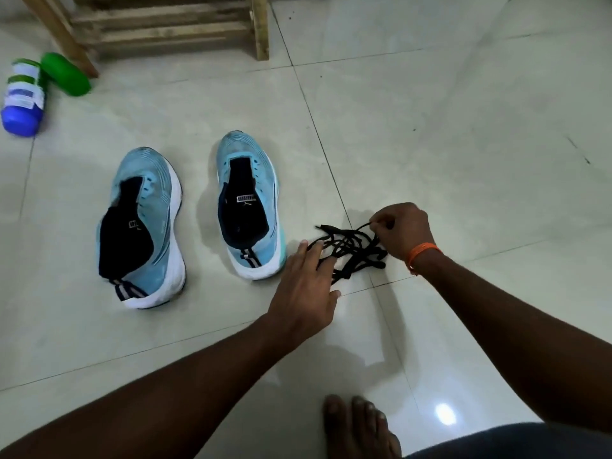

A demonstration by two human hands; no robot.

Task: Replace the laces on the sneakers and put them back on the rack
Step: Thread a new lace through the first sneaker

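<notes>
Two light-blue sneakers with white soles stand side by side on the tiled floor, both without laces: the left sneaker (142, 226) and the right sneaker (249, 207). To the right of them lies a tangled heap of black laces (351, 251). My left hand (306, 286) lies flat with straight fingers on the heap's left side. My right hand (402, 231), with an orange band at the wrist, pinches one lace end at the heap's upper right.
A wooden shoe rack (172, 24) stands at the back, its legs on the floor. A blue-capped bottle (23, 97) and a green bottle (66, 74) lie at the far left. My bare foot (359, 425) is at the bottom edge.
</notes>
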